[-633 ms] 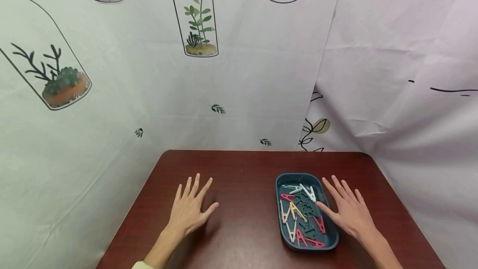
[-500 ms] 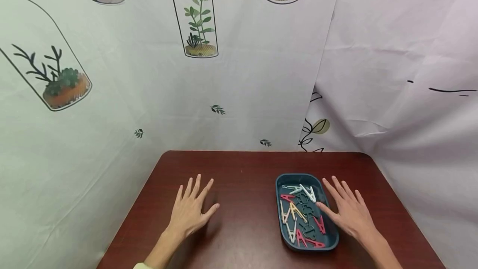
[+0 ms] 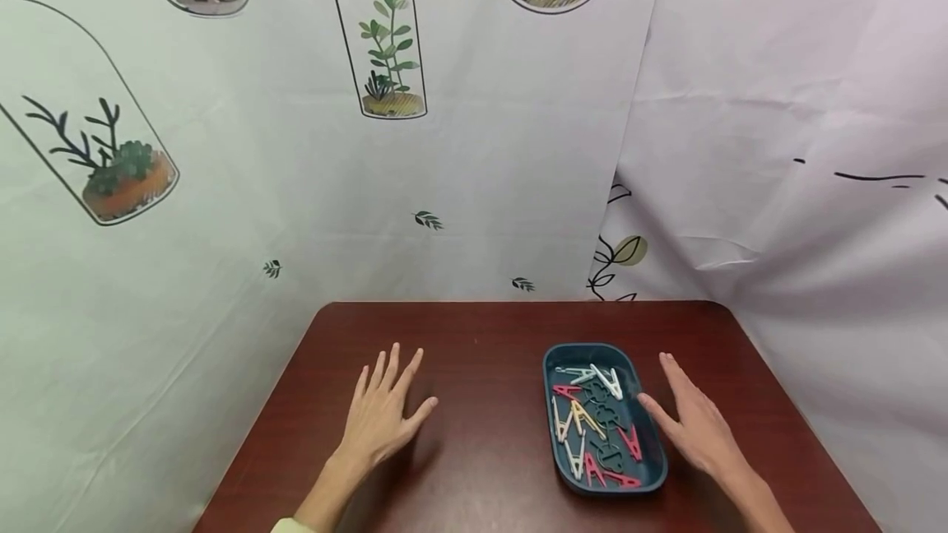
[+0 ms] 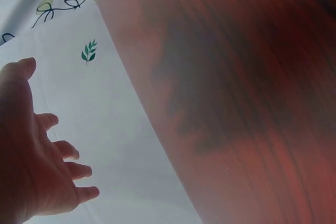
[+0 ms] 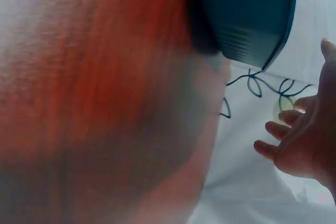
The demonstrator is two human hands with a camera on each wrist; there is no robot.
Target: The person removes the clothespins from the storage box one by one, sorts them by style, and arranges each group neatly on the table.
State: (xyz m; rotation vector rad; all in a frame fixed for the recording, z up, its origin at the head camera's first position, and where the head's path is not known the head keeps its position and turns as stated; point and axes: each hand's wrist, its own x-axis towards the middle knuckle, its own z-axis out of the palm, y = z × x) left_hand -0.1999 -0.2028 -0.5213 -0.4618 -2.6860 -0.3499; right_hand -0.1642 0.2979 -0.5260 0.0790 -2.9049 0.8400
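The left hand is above the counter, with its fingers straight and spread well apart, the thumb pointing toward the right hand. A shadow falls on the dark red-brown surface beside the left hand, and a pale sleeve shows behind its wrist. The right hand has straight fingers lying close to each other, while its thumb stands apart from them.

Just to the left of the right hand is a dark blue tray; its near side is close to the thumb, and the right wrist view shows a gap between them. From the left hand, the same tray lies to the right, well apart. Inside the tray are many clips: a red clip on the side nearest to the right hand, a yellow clip farther from it, white ones too, and among them dark green pieces whose exact shape I cannot tell. Ahead of both hands, beyond the counter, hangs a white sheet with printed plants.
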